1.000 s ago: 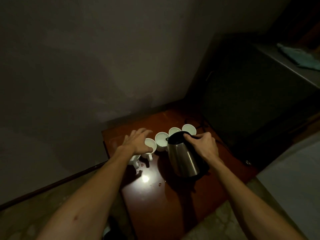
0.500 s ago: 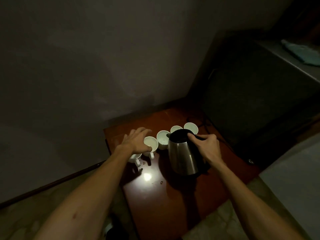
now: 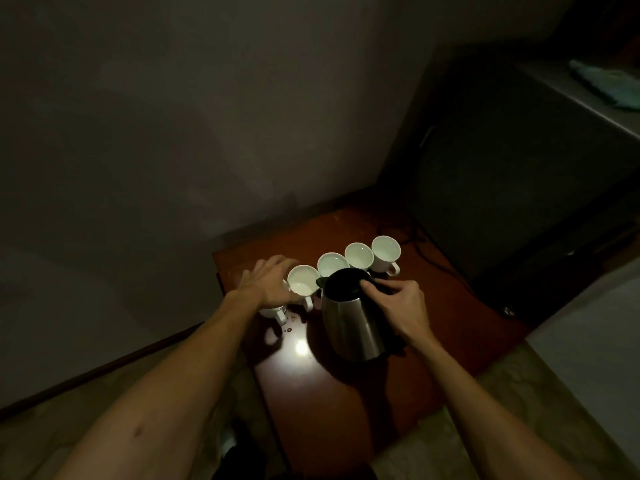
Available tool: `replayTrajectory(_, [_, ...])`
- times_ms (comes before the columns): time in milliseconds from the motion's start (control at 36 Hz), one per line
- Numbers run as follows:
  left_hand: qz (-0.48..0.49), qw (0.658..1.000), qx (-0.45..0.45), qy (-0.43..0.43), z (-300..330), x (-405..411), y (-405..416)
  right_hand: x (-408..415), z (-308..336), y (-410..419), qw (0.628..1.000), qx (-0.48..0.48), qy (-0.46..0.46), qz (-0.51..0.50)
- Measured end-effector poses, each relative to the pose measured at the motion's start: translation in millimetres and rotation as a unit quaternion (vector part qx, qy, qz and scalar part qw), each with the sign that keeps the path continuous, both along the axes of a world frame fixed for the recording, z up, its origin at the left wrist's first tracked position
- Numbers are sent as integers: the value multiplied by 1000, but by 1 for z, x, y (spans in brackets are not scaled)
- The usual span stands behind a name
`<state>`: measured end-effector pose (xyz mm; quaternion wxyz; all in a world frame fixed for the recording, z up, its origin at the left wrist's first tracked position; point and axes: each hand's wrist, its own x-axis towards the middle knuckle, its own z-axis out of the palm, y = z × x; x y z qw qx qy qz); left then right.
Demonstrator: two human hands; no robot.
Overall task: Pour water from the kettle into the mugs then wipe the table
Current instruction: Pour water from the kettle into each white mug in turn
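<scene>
Both bare forearms reach forward and inward from the lower corners of the head view; the left hand [image 3: 268, 284] lies palm down, back of the hand upward, its fingers stretched forward and a little spread, loosely bent at the tips; whether they grasp anything beneath cannot be told; the right hand [image 3: 401, 306] is turned with its back to the right, wrist slightly bent, fingers curled inward and the forefinger extended leftward; the thumb is hidden.

Head view, steeply down onto table [image 3: 346, 403]
</scene>
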<state>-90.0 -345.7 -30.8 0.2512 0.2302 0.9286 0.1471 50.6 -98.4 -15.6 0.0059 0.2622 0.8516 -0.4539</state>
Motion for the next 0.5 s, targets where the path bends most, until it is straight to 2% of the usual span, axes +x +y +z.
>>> replayTrajectory(500, [3,1000,12,-11,15,4,-10,-7,-9,-22,998,59,-22,-11])
